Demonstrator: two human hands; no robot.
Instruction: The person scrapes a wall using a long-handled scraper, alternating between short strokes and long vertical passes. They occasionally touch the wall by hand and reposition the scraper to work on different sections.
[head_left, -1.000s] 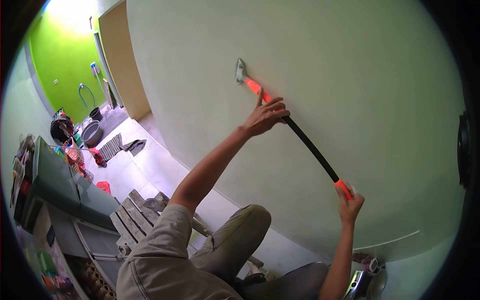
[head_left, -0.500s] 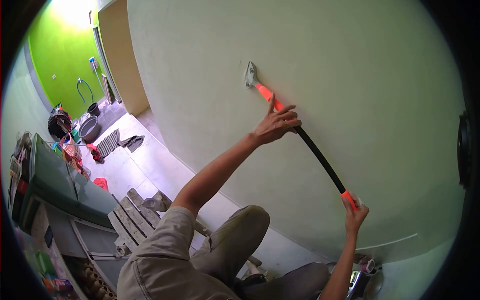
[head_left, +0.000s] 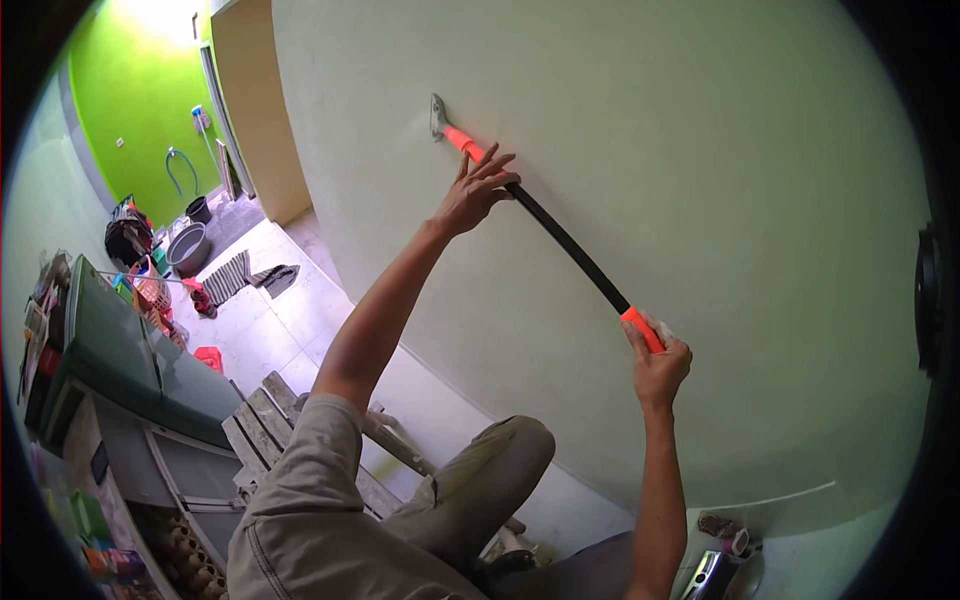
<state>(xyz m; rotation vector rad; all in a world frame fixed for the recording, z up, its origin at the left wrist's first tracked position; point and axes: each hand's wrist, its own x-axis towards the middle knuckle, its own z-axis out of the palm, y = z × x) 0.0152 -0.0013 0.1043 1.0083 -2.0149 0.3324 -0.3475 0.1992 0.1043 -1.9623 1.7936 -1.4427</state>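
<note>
Okay, left hand [head_left: 472, 200], fingers spread, on scraper [head_left: 571, 246] by wall [head_left: 780, 220]; right hand [head_left: 661, 368], fingers wrapped round orange grip [head_left: 640, 327].

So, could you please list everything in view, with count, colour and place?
pale wall: one, pale green, ahead
lime wall: one, bright green, far left
hose: one, blue, on lime wall
basin: one, grey, far left floor
bucket: one, black, beyond basin
cloth: one, striped grey, left floor
fridge: one, green, left
basket: one, pink, beyond fridge
slatted bench: one, greyish, lower left
egg trays: count unclear, brown, lower left
other items: several, mixed colours, left and lower right, unclear
long tool: one, orange-black, grey head, at pale wall
trousers: one pair, olive, lower centre
shirt: one, beige, lower centre
left hand: one, bare, on long tool near its head
right hand: one, bare, at tool's end
</note>
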